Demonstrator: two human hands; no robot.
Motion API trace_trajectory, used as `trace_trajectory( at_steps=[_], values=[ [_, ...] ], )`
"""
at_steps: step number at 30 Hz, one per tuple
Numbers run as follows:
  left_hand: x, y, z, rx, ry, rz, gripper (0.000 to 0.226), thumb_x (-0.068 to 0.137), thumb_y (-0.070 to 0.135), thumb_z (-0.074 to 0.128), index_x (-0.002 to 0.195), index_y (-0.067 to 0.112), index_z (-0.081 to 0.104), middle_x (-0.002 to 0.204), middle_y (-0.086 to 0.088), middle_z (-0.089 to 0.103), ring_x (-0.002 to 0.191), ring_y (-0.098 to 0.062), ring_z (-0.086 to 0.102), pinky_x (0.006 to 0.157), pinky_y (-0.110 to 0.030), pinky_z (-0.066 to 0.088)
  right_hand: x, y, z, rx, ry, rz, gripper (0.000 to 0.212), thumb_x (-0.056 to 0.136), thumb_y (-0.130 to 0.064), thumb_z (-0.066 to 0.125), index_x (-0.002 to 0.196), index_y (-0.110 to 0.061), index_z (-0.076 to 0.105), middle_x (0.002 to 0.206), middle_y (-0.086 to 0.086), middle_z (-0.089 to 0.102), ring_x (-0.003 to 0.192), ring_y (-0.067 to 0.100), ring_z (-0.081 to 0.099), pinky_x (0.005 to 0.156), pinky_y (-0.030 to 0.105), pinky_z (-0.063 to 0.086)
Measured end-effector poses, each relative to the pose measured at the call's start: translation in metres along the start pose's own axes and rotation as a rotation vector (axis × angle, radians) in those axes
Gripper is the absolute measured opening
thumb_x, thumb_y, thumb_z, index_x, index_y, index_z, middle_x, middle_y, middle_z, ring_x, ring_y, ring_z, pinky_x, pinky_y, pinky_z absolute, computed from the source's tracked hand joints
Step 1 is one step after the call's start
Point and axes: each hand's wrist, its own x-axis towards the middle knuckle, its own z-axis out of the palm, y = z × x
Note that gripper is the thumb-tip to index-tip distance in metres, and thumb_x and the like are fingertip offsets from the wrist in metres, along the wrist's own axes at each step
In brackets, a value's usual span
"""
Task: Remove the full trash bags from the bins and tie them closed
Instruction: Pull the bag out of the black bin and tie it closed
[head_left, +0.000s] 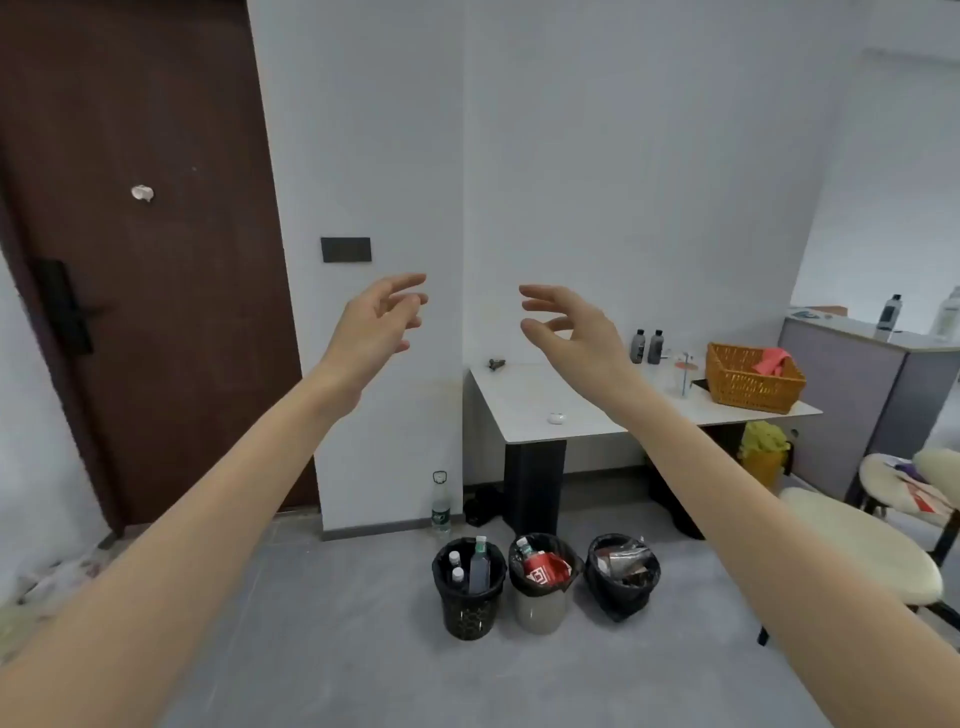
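head view, only one available.
progress: nothing done yet by the look of it. Three bins in a row on the floor (363, 649), all loaded, no bag lifted out, none tied.
- left bin (470, 608): black mesh, bottles (479, 564) upright inside, liner hard to make out
- middle bin (540, 613): grey, black bag (524, 584) folded over the rim, red packaging (545, 569) on top
- right bin (621, 597): wrapped outside in its own black liner, crumpled wrappers (623, 558) inside

all three left to pull and knot.
left hand (376, 322) and right hand (569, 332) raised in mid-air in front of the wall (467, 156), palms roughly facing each other. Fingers (410, 283) spread, loosely bent, holding nothing, same on both sides.
bins far below and beyond the fingertips, well apart from both hands, no contact.
likely next: step closer, reach down, grab a bag rim.
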Motion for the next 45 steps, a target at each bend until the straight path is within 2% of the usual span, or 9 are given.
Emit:
trace_trajectory(
  at_steps=[10,16,18,21,23,30,35,40,45],
  values=[
    [0.124,-0.106,-0.014,-0.044,-0.059,-0.063,0.032,0.1,0.025,0.041,0.13,0.029,0.049,0.124,0.006,0.058,0.109,-0.012,0.058,0.089,-0.026,0.05,0.094,0.093,0.087,0.012,0.006,0.155,0.035,0.093,-0.025,0.055,0.127,-0.032,0.054,0.12,-0.014,0.06,0.095,-0.008,0.054,0.079,0.009,0.039],
    [0.189,-0.171,0.004,-0.071,-0.067,-0.139,0.03,0.1,0.023,0.042,0.127,0.031,0.051,0.12,0.007,0.059,0.108,-0.012,0.059,0.092,-0.029,0.05,0.146,0.156,0.114,-0.017,-0.005,0.199,0.035,0.093,-0.026,0.054,0.128,-0.032,0.054,0.12,-0.019,0.058,0.098,-0.005,0.055,0.082,0.031,0.051],
    [0.209,-0.193,0.015,-0.07,-0.07,-0.161,0.03,0.1,0.022,0.042,0.127,0.031,0.052,0.12,0.007,0.06,0.108,-0.013,0.059,0.093,-0.031,0.05,0.163,0.18,0.122,-0.012,-0.003,0.217,0.035,0.093,-0.026,0.054,0.128,-0.032,0.054,0.121,-0.021,0.058,0.099,-0.004,0.055,0.08,0.029,0.05],
    [0.24,-0.226,0.036,-0.073,-0.069,-0.189,0.03,0.099,0.021,0.042,0.126,0.03,0.053,0.12,0.006,0.06,0.109,-0.014,0.059,0.096,-0.033,0.049,0.19,0.219,0.131,-0.003,-0.008,0.229,0.035,0.093,-0.025,0.054,0.127,-0.031,0.055,0.123,-0.019,0.058,0.098,-0.005,0.055,0.077,0.014,0.042],
    [0.261,-0.247,0.053,-0.074,-0.07,-0.202,0.03,0.099,0.021,0.042,0.126,0.03,0.053,0.12,0.006,0.061,0.109,-0.014,0.06,0.096,-0.034,0.049,0.208,0.247,0.134,0.006,-0.019,0.247,0.034,0.093,-0.024,0.054,0.127,-0.03,0.055,0.125,-0.018,0.058,0.097,-0.005,0.055,0.077,0.009,0.039],
    [0.334,-0.309,0.112,-0.079,-0.067,-0.271,0.028,0.099,0.022,0.042,0.121,0.033,0.054,0.117,0.008,0.062,0.106,-0.013,0.061,0.096,-0.034,0.049,0.27,0.342,0.137,0.027,-0.118,0.315,0.033,0.093,-0.022,0.054,0.124,-0.032,0.057,0.12,-0.018,0.06,0.096,-0.004,0.056,0.079,0.009,0.039],
    [0.376,-0.352,0.146,-0.064,-0.085,-0.337,0.029,0.099,0.021,0.041,0.123,0.032,0.054,0.117,0.008,0.062,0.106,-0.012,0.061,0.095,-0.033,0.049,0.303,0.398,0.145,0.042,-0.175,0.365,0.033,0.093,-0.022,0.053,0.124,-0.032,0.056,0.119,-0.019,0.06,0.094,-0.006,0.054,0.074,0.002,0.037],
    [0.411,-0.399,0.179,-0.054,-0.123,-0.378,0.03,0.099,0.021,0.041,0.124,0.032,0.054,0.115,0.011,0.062,0.105,-0.009,0.061,0.092,-0.028,0.049,0.329,0.454,0.158,0.05,-0.234,0.391,0.034,0.094,-0.022,0.053,0.127,-0.032,0.054,0.12,-0.017,0.059,0.098,-0.001,0.056,0.082,0.012,0.041],
    [0.446,-0.449,0.213,-0.084,-0.141,-0.417,0.028,0.099,0.022,0.041,0.121,0.032,0.055,0.112,0.013,0.062,0.101,-0.007,0.061,0.09,-0.026,0.049,0.354,0.508,0.169,0.042,-0.273,0.427,0.035,0.095,-0.023,0.053,0.129,-0.031,0.052,0.122,-0.017,0.059,0.102,0.004,0.057,0.083,0.013,0.042]
  ],
)
